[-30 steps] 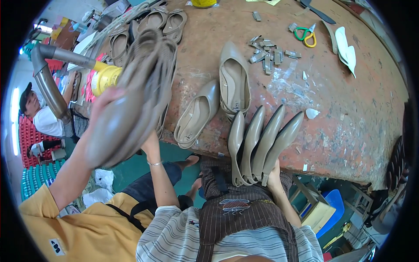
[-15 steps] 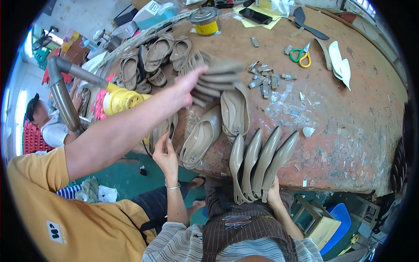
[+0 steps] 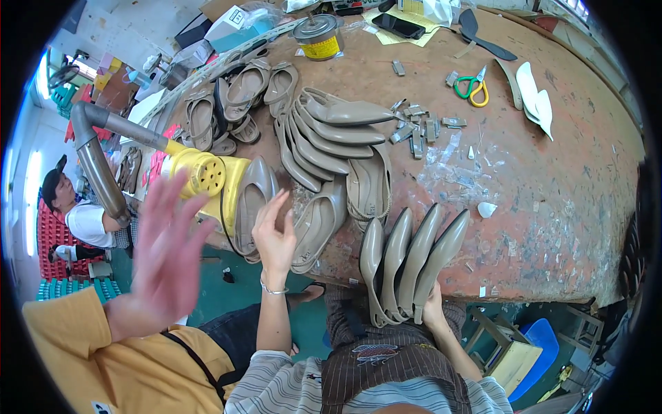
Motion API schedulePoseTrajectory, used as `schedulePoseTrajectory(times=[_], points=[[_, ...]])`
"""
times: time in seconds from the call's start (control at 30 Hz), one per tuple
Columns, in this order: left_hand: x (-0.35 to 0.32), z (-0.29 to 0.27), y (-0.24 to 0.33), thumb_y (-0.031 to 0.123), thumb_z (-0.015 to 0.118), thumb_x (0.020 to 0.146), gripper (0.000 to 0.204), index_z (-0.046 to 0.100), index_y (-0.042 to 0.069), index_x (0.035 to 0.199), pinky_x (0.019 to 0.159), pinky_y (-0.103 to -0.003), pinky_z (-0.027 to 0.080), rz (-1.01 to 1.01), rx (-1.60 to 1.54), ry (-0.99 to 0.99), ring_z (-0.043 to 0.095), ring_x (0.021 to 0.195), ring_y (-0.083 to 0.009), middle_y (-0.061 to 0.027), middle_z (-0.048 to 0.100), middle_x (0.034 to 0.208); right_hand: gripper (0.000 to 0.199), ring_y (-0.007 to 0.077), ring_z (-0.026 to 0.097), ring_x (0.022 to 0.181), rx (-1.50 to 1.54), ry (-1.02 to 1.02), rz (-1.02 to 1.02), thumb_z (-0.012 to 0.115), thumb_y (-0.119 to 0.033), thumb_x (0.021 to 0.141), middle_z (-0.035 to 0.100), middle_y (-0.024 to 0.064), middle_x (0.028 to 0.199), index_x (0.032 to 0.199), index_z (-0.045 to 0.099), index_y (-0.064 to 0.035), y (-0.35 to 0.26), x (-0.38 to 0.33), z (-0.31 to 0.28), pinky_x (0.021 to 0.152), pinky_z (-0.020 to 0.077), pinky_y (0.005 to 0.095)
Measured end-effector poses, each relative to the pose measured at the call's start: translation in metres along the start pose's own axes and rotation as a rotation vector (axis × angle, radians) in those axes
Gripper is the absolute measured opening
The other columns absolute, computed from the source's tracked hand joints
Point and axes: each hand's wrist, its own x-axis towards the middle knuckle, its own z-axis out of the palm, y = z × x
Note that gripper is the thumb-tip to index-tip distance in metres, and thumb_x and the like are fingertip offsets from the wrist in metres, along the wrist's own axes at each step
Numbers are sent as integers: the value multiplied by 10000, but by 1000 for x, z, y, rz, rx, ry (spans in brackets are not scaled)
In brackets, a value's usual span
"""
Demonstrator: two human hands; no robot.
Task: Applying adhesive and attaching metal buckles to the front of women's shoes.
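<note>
My right hand (image 3: pixel 432 308) grips a fan of several beige pointed shoes (image 3: pixel 414 265) at their heel end, toes pointing away from me over the table's near edge. Raised just left of the single beige shoes, my left hand (image 3: pixel 274 238) holds nothing; its thumb stands apart from the bent fingers. Close to it lie a beige shoe (image 3: pixel 256 196) beside the yellow machine, and another beige shoe (image 3: pixel 318 224) showing its insole. Farther off, a fanned pile of beige pointed shoes (image 3: pixel 327 134) partly covers a shoe with a strap (image 3: pixel 370 183).
A co-worker's blurred open hand (image 3: pixel 165 255) is at the left, near a yellow blower-like machine (image 3: pixel 207 176) with a metal pipe. Flat sandals (image 3: pixel 248 86), a tin (image 3: pixel 318 36), a phone (image 3: pixel 398 26), metal clips (image 3: pixel 417 131) and scissors (image 3: pixel 472 86) lie on the worn table (image 3: pixel 552 228).
The co-worker has let go of the fanned shoes on the table and drawn the hand back left toward the body. My left hand has shifted slightly right and up; my right hand stays put.
</note>
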Motion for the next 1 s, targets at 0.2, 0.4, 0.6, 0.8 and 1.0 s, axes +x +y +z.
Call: schedulePoseTrajectory(times=[0.2,0.4,0.6,0.8,1.0], points=[[48,53,-36,347,663,836,859,187,-92,1400,1114,-374,189,-210,-320,-60,258,1357,-344,-294,246,1443,415,128,574,925,41,5,33,682,-69,772,610,44,1023,1139,499,-7,-5,-1,6,834,453,294],[94,71,-51,389,683,818,771,333,-41,1354,889,-379,451,-860,-894,-321,504,1134,-242,-169,484,1275,381,135,577,924,16,50,37,666,-87,781,612,44,1018,1122,517,-7,-4,-3,6,823,458,304],[104,66,-47,332,720,793,673,413,81,1338,735,-338,474,-860,-1045,-225,529,974,-164,-62,542,1150,357,134,583,902,-117,23,32,656,-89,787,616,43,1005,1108,523,-6,-5,-2,2,798,464,296],[112,76,-19,258,733,782,763,280,113,1378,823,-457,480,-769,-1042,-259,453,1161,-294,-146,456,1251,370,146,576,957,49,102,82,612,-51,815,602,57,1078,1166,504,-2,-3,-5,7,851,452,302],[105,81,-25,255,687,798,685,290,97,1334,870,-543,459,-668,-1314,-259,492,1115,-366,-181,449,1214,370,172,565,999,49,191,145,568,-42,830,591,75,1118,1188,490,12,0,-5,10,891,433,313]])
